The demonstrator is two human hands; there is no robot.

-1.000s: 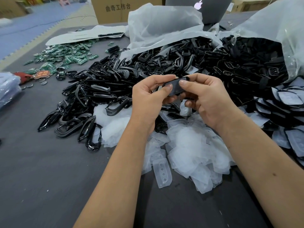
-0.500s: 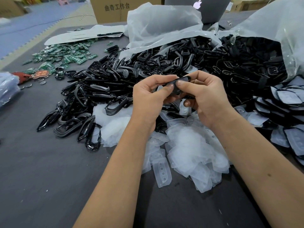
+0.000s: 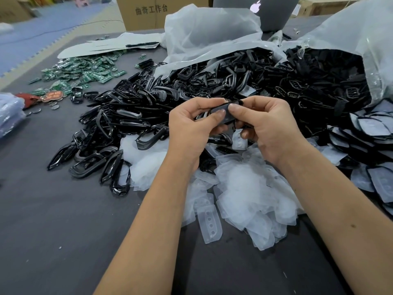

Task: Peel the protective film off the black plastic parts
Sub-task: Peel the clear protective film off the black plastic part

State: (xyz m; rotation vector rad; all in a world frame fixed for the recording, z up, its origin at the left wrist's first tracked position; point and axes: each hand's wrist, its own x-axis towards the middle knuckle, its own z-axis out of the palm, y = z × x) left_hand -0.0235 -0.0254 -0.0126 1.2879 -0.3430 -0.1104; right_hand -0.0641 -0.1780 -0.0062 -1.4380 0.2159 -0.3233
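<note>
Left hand (image 3: 191,124) and right hand (image 3: 265,124) raised together over the table, both clamped on 1 black plastic part (image 3: 223,112): thumbs pressed on its near face, fingers curled behind it. Part held roughly level, above the heaps, touching nothing else. Whether film is on it: cannot tell. Right hand's lower fingers curled loosely, 1 translucent film piece (image 3: 239,141) showing just beneath them; held or lying below, unclear. Directly under the hands, a pile of peeled film (image 3: 251,188), cloudy white, spread toward the near edge; 1 strip with 4 round holes (image 3: 209,224) lies at its front. Left of the hands, a spread of black frame parts (image 3: 119,128), glossy, overlapping. Behind, more black parts spilling from a clear plastic bag (image 3: 212,35); a 2nd bag (image 3: 361,39) at far right, also full of black pieces. Right edge: black parts with pale film on them (image 3: 370,128), stacked. Surface is a dark grey table (image 3: 53,231), matte, a few pale specks. Far left: green circuit boards (image 3: 85,69), scattered. Far side: cardboard box (image 3: 159,11) with printed characters, a laptop lid (image 3: 274,9) beside it. Floor beyond shows blue foam mats (image 3: 42,33).
</note>
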